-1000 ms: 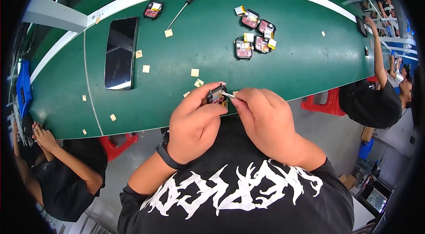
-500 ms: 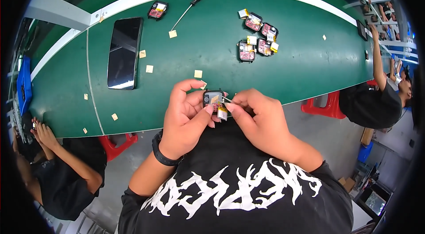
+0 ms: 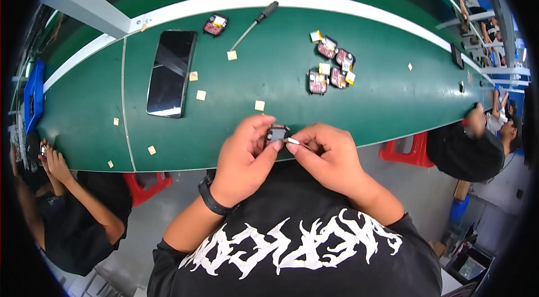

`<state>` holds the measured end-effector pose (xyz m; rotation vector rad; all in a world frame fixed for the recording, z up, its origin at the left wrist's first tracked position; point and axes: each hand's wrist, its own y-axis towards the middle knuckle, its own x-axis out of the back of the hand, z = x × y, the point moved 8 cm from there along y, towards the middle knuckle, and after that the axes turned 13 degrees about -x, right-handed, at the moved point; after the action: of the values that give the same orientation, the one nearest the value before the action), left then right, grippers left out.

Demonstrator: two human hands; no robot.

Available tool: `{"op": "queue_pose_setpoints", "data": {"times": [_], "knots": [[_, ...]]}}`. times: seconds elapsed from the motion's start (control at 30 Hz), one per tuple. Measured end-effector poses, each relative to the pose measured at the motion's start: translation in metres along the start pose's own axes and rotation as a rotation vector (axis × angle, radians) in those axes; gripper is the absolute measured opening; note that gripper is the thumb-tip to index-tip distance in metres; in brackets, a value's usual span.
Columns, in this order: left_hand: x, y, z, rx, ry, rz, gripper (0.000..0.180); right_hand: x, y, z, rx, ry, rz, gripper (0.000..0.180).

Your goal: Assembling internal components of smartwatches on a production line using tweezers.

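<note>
Watch housing (image 3: 275, 135), small, black and squarish with a grey inner face, is held up near the table's front edge between the two hands. The left hand (image 3: 247, 154) grips it at its left side, thumb over the front and fingers behind; the right hand (image 3: 331, 148) is pinched narrow on a pale slim piece (image 3: 292, 141) at the housing's right side, perhaps a tool tip or a battery edge, too small to tell. The housing should be light and stiff in its frame but delicate within, so the outer rim seems the safest hold, clear of the inner parts. Just beyond lies a yellowish paper square (image 3: 260, 105) on the green table (image 3: 370, 95). Farther out to the right, four opened housings (image 3: 317, 82) sit clustered, with silver-and-yellow battery packs (image 3: 324, 69) on or beside them; their wires and boards look easily strained. To the left are a dark smartphone (image 3: 172, 74), a black-handled screwdriver (image 3: 253, 27) and a lone opened housing (image 3: 215, 24). Co-workers (image 3: 84, 229) sit at either side.
</note>
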<state>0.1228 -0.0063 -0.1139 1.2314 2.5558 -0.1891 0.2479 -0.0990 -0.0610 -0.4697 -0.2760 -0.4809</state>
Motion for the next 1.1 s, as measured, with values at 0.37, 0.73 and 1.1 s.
{"op": "queue_pose_setpoints", "data": {"times": [0.37, 0.73, 1.1], "knots": [[0.005, -0.001, 0.003, 0.039, 0.197, 0.094, 0.034, 0.0, 0.015, 0.005, 0.151, -0.015, 0.101, 0.008], [-0.005, 0.001, -0.039, -0.411, 0.539, 0.061, 0.036, -0.014, 0.02, -0.01, 0.02, 0.221, 0.164, 0.009], [0.007, -0.002, -0.022, -0.21, 0.396, 0.04, 0.047, -0.025, 0.014, 0.004, 0.215, 0.154, 0.038, 0.01]]}}
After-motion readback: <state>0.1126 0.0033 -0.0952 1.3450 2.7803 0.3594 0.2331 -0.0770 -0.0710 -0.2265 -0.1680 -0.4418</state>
